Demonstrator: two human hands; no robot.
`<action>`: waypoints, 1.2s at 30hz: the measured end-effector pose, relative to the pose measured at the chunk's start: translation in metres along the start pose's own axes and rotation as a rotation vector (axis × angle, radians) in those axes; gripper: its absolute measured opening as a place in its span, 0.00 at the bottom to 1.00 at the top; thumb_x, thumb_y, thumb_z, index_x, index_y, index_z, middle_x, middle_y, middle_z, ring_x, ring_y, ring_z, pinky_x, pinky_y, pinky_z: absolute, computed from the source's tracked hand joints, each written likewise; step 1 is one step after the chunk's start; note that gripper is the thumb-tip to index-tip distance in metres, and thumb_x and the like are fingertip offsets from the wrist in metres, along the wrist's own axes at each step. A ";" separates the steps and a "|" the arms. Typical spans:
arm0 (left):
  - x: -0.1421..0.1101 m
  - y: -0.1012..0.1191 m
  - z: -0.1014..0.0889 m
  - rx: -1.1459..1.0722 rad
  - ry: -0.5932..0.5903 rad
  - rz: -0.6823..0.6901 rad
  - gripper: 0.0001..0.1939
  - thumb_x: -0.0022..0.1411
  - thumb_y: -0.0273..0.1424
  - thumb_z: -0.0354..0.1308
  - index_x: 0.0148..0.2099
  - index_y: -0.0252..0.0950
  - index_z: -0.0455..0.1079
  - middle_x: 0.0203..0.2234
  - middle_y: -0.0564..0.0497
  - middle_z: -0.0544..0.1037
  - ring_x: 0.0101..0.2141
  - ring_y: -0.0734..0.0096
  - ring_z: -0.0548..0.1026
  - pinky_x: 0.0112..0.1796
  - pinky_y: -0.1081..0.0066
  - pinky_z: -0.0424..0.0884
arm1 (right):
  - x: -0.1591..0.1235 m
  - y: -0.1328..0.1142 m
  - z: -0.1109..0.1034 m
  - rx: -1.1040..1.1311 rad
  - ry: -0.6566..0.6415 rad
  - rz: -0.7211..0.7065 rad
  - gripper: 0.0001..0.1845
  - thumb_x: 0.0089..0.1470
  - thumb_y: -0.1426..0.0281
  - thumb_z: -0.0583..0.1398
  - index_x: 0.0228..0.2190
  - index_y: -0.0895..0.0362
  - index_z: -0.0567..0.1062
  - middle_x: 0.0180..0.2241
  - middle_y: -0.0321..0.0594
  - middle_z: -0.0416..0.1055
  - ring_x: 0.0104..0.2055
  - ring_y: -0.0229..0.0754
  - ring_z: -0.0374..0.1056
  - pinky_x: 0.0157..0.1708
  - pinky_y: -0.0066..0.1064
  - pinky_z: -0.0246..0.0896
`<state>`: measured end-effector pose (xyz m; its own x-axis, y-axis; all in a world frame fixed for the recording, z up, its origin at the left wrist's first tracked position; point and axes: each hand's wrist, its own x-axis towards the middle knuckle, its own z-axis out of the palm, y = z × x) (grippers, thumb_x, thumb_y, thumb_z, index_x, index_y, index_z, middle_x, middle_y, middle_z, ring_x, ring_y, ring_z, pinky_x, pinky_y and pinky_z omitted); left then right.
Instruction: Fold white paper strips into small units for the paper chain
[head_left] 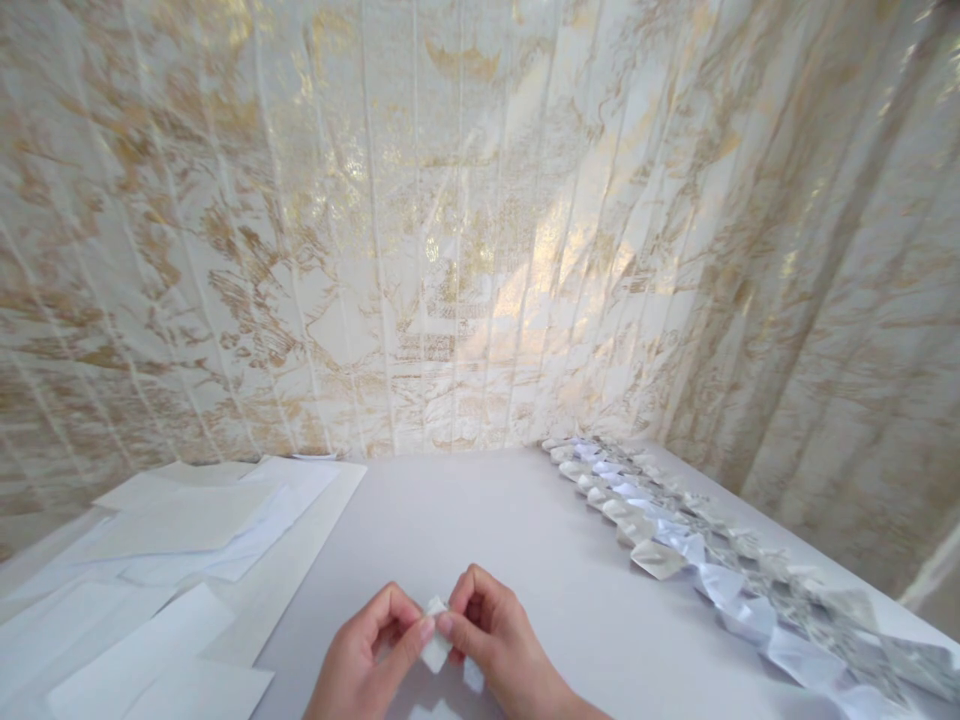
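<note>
A small folded piece of white paper (435,655) is pinched between both hands, low in the middle of the head view. My left hand (379,645) grips its left side with thumb and forefinger. From the other side, my right hand (495,640) holds it the same way, the thumbtips nearly meeting. More pale folded paper (472,675) shows just below my right hand; whether it joins the held piece I cannot tell. The fingers hide much of the folds.
Loose white paper sheets (187,515) lie overlapping on the table's left. Along the right side, rows of folded paper pieces (660,525) run from the back towards the front. A patterned curtain (450,250) hangs behind the pale table (450,510).
</note>
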<state>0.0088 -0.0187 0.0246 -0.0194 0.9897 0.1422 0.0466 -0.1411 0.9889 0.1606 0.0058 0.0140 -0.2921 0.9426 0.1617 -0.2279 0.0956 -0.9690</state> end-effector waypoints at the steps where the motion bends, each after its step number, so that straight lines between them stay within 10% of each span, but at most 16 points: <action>1: 0.000 -0.001 0.000 0.003 0.005 0.001 0.24 0.51 0.52 0.64 0.23 0.38 0.64 0.18 0.60 0.63 0.23 0.74 0.62 0.27 0.75 0.59 | 0.000 0.000 0.000 0.017 -0.003 -0.003 0.28 0.42 0.48 0.70 0.23 0.56 0.63 0.18 0.27 0.62 0.19 0.31 0.57 0.22 0.24 0.51; 17: 0.007 -0.013 -0.002 -0.143 -0.103 -0.082 0.23 0.53 0.54 0.62 0.34 0.39 0.67 0.23 0.56 0.75 0.27 0.71 0.71 0.30 0.73 0.64 | 0.003 0.003 -0.005 0.060 -0.005 -0.040 0.25 0.45 0.53 0.70 0.31 0.55 0.65 0.20 0.24 0.61 0.19 0.30 0.55 0.19 0.22 0.53; 23: 0.009 -0.019 -0.006 0.047 -0.294 -0.127 0.28 0.58 0.59 0.51 0.25 0.38 0.63 0.16 0.57 0.67 0.21 0.74 0.64 0.26 0.73 0.60 | 0.002 -0.002 -0.006 0.061 0.014 -0.051 0.25 0.46 0.53 0.70 0.29 0.55 0.64 0.20 0.24 0.60 0.19 0.29 0.55 0.20 0.22 0.52; 36: 0.010 -0.020 -0.010 0.080 -0.247 -0.072 0.27 0.61 0.57 0.50 0.27 0.38 0.63 0.17 0.60 0.63 0.22 0.74 0.62 0.27 0.74 0.59 | -0.003 0.001 -0.009 -0.099 -0.090 -0.123 0.22 0.55 0.51 0.63 0.37 0.55 0.65 0.21 0.26 0.62 0.20 0.31 0.57 0.22 0.23 0.53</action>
<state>-0.0020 -0.0061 0.0066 0.2183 0.9747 0.0470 0.1333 -0.0775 0.9880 0.1694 0.0056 0.0107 -0.3510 0.8896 0.2924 -0.1759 0.2441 -0.9537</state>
